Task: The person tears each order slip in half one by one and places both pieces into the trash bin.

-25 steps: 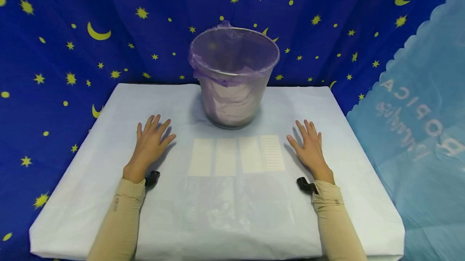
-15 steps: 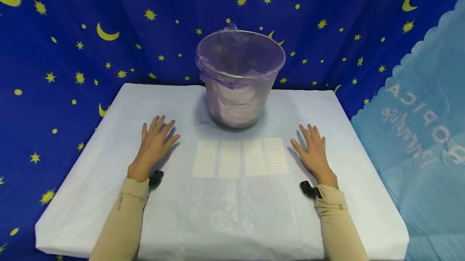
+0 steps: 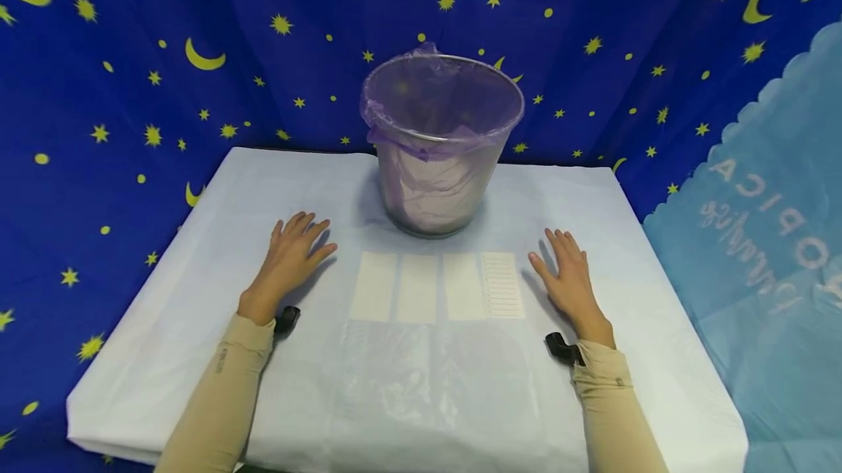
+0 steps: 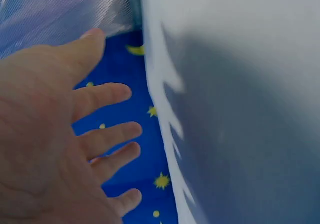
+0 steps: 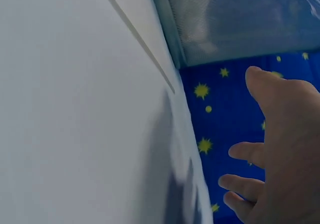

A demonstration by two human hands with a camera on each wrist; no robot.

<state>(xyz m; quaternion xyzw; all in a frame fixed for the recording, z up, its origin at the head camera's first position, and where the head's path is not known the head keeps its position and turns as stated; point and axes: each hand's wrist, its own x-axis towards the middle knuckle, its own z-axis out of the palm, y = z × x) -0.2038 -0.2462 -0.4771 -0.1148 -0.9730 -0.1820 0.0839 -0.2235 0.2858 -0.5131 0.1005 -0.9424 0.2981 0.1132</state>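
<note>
Two hands, mine, hold nothing, fingers loosely extended: left hand [image 3: 289, 252] and right hand [image 3: 569, 281] seem to hover over the white table [image 3: 151, 356]. Between them four pale strips [image 3: 416, 288] lie flat; being thin, they could slide instead of lifting, and the lined strip [image 3: 503, 284] could drag its close neighbour. Beyond, the loose purple liner [image 3: 427, 150] on the bin [image 3: 473, 177] might snag my fingers.

The bin [image 3: 434, 184] blocks upper centre, its gap to the curtain [image 3: 316, 74] hard to judge; below centre, passage lies open above the flat paper strips [image 3: 417, 288].
</note>
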